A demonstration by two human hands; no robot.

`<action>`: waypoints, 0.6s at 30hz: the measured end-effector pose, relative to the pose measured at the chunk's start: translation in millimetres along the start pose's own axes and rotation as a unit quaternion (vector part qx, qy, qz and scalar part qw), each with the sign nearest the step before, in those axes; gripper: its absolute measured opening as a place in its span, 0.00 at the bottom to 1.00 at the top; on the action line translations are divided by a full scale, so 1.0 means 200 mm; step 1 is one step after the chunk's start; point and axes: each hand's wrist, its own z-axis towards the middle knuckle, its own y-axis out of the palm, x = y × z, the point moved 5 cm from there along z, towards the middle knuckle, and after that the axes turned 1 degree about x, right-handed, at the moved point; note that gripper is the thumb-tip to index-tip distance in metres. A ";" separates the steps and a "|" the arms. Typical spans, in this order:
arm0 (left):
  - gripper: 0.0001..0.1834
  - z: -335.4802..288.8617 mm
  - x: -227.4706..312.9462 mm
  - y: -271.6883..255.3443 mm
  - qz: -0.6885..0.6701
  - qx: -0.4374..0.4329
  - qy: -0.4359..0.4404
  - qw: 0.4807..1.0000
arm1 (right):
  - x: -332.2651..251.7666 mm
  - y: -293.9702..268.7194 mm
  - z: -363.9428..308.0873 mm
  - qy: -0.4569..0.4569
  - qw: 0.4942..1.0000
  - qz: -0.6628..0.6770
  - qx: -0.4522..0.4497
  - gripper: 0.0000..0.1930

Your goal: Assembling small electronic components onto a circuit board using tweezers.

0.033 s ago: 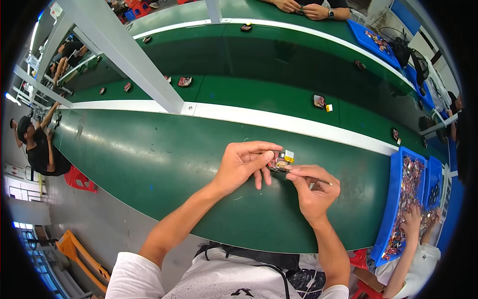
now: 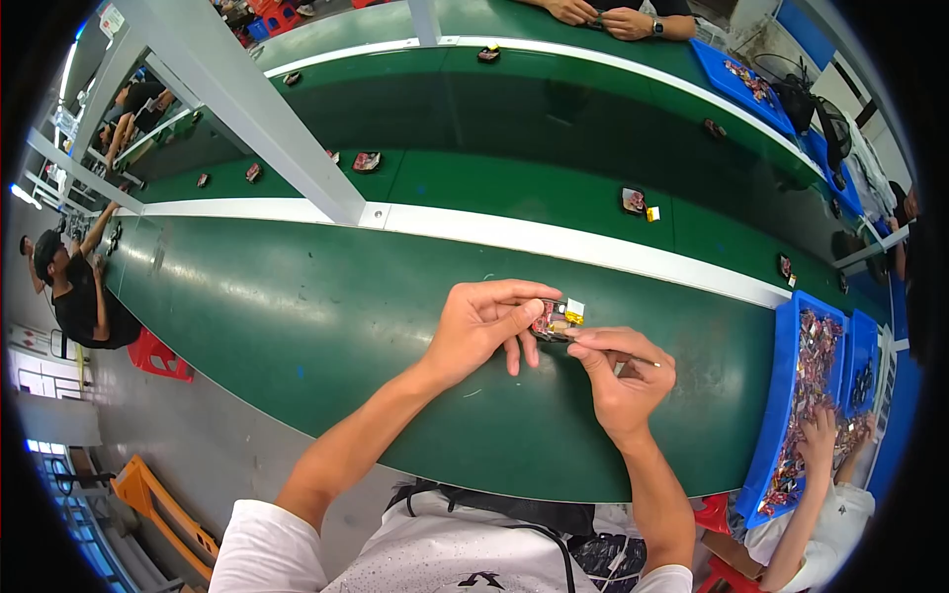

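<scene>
My left hand [image 2: 476, 331] is closed on a small dark-cased electronic unit [image 2: 547, 326] with a reddish circuit board, gripping it between thumb and fingers above the green worktable [image 2: 326, 306]. A silver-and-yellow battery cell [image 2: 574, 311] sticks out at the unit's far right corner. My right hand [image 2: 633, 385] pinches a thin rod-like tool [image 2: 647, 363], its back end showing past the fingers. The right fingertips and the tool's front end are at the unit's near right edge. Exactly where the tip touches is too small to tell.
A white rail [image 2: 593, 254] divides my table from a green conveyor belt [image 2: 494, 203] carrying several similar units [image 2: 633, 202]. A grey post [image 2: 257, 119] rises at left. At right, a co-worker's hand [image 2: 819, 440] reaches into a blue bin [image 2: 766, 465] of small parts. Another person [image 2: 79, 296] sits at far left.
</scene>
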 end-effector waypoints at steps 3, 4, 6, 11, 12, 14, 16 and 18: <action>0.16 0.00 -0.01 0.00 -0.003 -0.001 -0.001 1.000 | 0.00 -0.01 0.00 0.011 1.000 -0.006 -0.006 0.05; 0.15 0.00 -0.01 0.00 -0.004 -0.003 -0.001 1.000 | -0.01 -0.01 0.00 0.012 1.000 -0.006 -0.006 0.05; 0.15 0.00 -0.01 0.00 -0.003 -0.002 -0.001 1.000 | -0.01 -0.01 0.00 0.032 0.999 -0.004 -0.007 0.05; 0.15 -0.01 0.00 -0.01 0.001 -0.001 0.001 1.000 | -0.01 0.01 0.01 0.009 1.000 -0.015 -0.013 0.05; 0.15 -0.01 0.00 -0.01 -0.003 -0.001 0.001 1.000 | -0.01 0.01 0.01 -0.004 1.000 -0.023 -0.021 0.05; 0.15 -0.01 0.00 -0.01 -0.006 0.000 0.000 1.000 | -0.01 0.01 0.00 -0.013 0.999 -0.026 -0.025 0.06; 0.15 -0.01 -0.01 -0.01 -0.008 0.003 0.002 1.000 | -0.01 0.02 0.00 -0.022 0.999 -0.029 -0.028 0.06; 0.15 0.00 -0.01 -0.01 -0.012 0.005 0.003 1.000 | -0.02 0.02 0.01 -0.041 0.998 -0.029 -0.031 0.06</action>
